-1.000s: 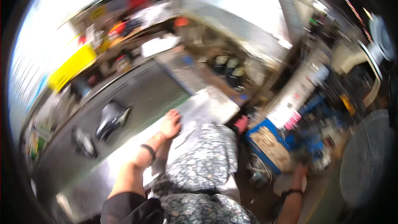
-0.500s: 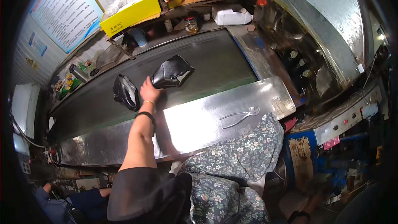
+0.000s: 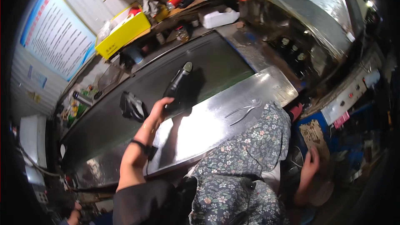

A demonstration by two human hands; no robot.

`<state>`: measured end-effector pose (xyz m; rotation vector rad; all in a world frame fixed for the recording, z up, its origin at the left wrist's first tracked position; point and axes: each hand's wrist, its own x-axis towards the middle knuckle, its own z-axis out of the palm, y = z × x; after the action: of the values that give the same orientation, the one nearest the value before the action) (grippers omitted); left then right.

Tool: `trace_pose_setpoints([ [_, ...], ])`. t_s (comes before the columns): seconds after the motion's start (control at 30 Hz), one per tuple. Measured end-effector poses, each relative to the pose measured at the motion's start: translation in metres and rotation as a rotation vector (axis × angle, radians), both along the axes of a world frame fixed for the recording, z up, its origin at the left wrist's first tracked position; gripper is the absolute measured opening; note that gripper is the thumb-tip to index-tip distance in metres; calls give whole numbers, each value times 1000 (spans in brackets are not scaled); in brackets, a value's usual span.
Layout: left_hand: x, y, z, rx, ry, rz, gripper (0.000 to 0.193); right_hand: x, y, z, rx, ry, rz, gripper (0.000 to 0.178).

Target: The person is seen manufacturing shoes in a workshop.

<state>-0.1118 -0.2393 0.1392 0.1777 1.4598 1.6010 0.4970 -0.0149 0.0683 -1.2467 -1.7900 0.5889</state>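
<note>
Grip: the left hand [image 3: 157,110] is partly closed, its fingers bent around the near end of a glossy black, leather-like shaped piece [image 3: 177,84] with a pale greenish-grey far end.
Held piece: slanted over the broad dark-grey flat bed [image 3: 223,64], close to the bed's near edge; I cannot tell whether it touches the surface below.
Free side: the right hand [image 3: 310,166] is beyond the right end of the bed, low down, fingers loosely extended and partly open; it appears to hold nothing. It is near a worn tan board [image 3: 314,135], and contact between them cannot be told.
Second piece: a crumpled-looking black and grey shaped piece [image 3: 132,107] lies on the bed near its near edge, just left of the left hand.
Ledge: a shiny silver metal strip [image 3: 200,129] runs along the bed's near edge.
Pliers: long-handled silver metal pliers [image 3: 253,105] lie toward the strip's right end, near its front edge, beside the dark floral cloth apron [image 3: 246,146].
</note>
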Motion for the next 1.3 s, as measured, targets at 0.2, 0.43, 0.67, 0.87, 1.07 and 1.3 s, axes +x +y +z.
trace_pose_setpoints([
  [0.2,151,-10,-26,729,-607,-210,74,-146,7,126,-123,544,534,46],
  [0.43,248,72,10,122,-355,-644,60,-142,-22,202,280,579,496,68],
  [0.67,295,144,62,545,874,-858,112,-120,-44,169,116,-153,487,49],
  [0.87,305,148,72,541,1013,-844,85,-106,-11,152,32,-154,577,45],
  [1.07,298,159,60,552,993,-866,67,-114,-101,106,-144,131,250,64],
  [1.3,308,196,87,365,402,-928,58,-68,-93,78,-584,604,279,22],
])
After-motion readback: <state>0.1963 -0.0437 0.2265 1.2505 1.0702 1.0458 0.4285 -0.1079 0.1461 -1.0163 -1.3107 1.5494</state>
